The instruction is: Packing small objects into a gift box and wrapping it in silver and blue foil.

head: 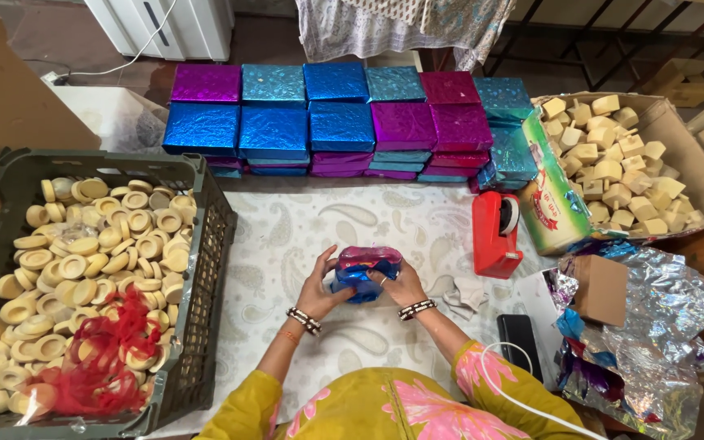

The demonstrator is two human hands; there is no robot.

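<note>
- The left hand (317, 287) and right hand (402, 285) both grip a small parcel (364, 272) in blue and pink foil, fingers closed on its two ends, above the middle of the patterned cloth (287, 236).
- A red tape dispenser (495, 235) stands toward the cloth's right edge.
- Foil-wrapped boxes (344, 122) are stacked along its far edge.
- A dark crate (201, 269) of pale round pieces sits at its left edge.

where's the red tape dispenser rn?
In the head view, the red tape dispenser stands on the patterned cloth, right of the hands, between the foil-wrapped box stacks and a black phone.
</note>
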